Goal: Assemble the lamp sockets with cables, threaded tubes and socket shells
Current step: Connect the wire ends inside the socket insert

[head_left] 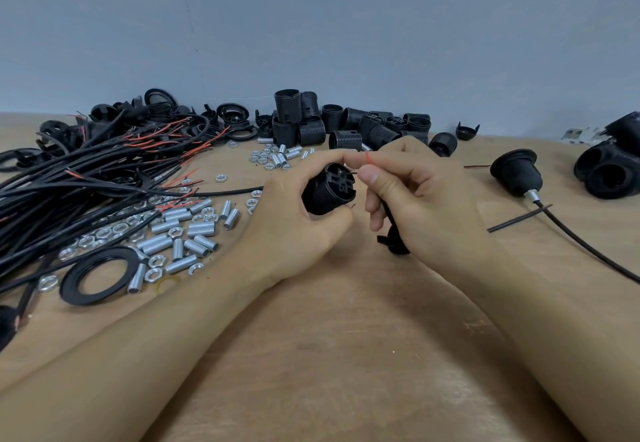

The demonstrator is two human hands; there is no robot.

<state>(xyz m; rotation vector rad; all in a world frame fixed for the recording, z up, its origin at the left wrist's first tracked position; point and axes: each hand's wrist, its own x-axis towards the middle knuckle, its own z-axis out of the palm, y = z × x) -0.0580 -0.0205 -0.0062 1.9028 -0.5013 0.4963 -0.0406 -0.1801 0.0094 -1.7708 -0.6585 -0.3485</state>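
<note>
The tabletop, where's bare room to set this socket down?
Bare wood lies between the forearms, below the left hand and right hand. Crowded: cables and threaded tubes at left, socket shells along the wall.

Your left hand sits centre-scene, fingers curled round the black threaded plastic socket body, forearm running in from near left. Your right hand is just to its right, thumb and forefinger pinching the thin red wire end; forearm enters from near right.
</note>
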